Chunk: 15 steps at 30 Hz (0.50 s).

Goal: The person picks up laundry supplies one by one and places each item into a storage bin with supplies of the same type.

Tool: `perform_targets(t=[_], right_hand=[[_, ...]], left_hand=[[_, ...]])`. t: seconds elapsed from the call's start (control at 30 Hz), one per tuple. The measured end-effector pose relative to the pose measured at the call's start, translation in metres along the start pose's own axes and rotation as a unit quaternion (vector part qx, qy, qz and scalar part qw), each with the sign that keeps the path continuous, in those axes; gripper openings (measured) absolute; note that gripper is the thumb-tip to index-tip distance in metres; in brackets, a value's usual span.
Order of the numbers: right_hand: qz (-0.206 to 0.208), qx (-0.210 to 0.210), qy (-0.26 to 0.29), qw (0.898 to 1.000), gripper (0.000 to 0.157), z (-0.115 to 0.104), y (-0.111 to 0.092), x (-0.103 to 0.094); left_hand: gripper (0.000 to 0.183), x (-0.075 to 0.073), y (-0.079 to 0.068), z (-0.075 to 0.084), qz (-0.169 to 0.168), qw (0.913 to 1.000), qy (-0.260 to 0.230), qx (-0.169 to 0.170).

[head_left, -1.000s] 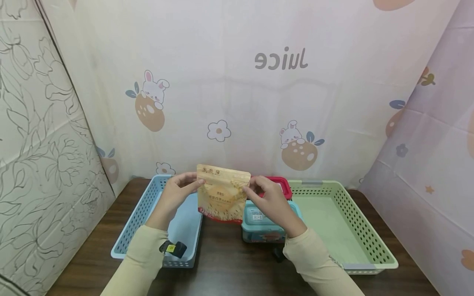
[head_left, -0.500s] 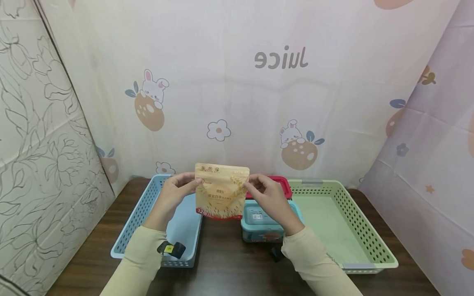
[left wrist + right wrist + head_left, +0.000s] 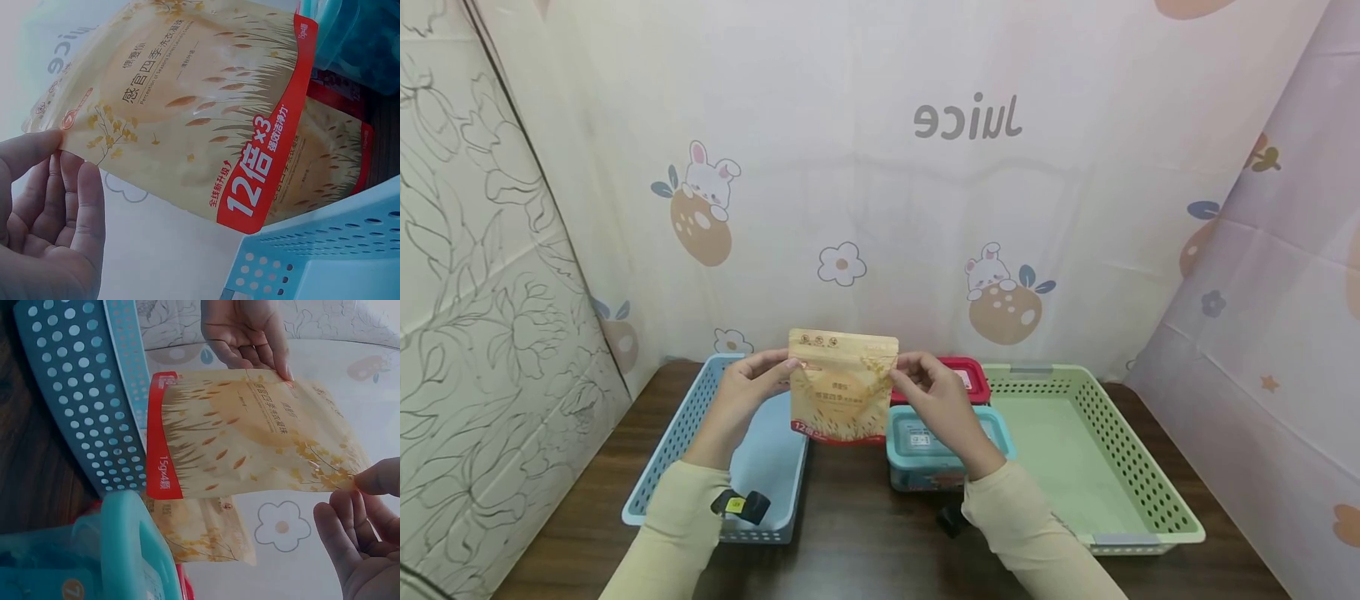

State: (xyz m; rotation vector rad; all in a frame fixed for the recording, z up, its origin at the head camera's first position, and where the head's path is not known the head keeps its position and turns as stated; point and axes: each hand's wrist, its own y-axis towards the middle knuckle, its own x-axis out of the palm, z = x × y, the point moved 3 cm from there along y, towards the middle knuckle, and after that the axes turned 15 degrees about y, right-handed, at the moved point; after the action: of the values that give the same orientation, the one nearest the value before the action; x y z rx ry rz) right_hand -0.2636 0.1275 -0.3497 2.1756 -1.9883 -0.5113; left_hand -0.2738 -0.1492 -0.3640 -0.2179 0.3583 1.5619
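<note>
A yellow laundry capsule pouch (image 3: 842, 392) with a red bottom band hangs upright between both hands, raised above the table. My left hand (image 3: 739, 408) pinches its left edge near the top, thumb in front. On the opposite edge, my right hand (image 3: 942, 407) pinches it between thumb and fingers. Printed wheat stalks and leaves show on its front in the left wrist view. Behind it, a second matching pouch (image 3: 325, 165) is partly hidden; the head view does not show that one.
To the left stands a blue perforated basket (image 3: 781, 483). A teal lidded box (image 3: 951, 429) sits under my right forearm, with a red-lidded box (image 3: 976, 379) behind it. A light green basket (image 3: 1067, 475) occupies the right of the dark wooden table (image 3: 850, 533).
Both hands have shifted slightly left with the pouch. It was tilted down to the right a second ago and now hangs a little more level. The baskets and boxes stay put.
</note>
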Motion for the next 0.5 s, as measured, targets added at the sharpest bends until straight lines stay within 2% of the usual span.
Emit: perform_targets(t=[0.5], right_hand=[[0.018,0.009,0.058,0.998,0.023,0.0079,0.0044,0.0107]], left_hand=[[0.052,-0.0094,-0.0003,-0.0060,0.001,1.0000,-0.005,0.008]])
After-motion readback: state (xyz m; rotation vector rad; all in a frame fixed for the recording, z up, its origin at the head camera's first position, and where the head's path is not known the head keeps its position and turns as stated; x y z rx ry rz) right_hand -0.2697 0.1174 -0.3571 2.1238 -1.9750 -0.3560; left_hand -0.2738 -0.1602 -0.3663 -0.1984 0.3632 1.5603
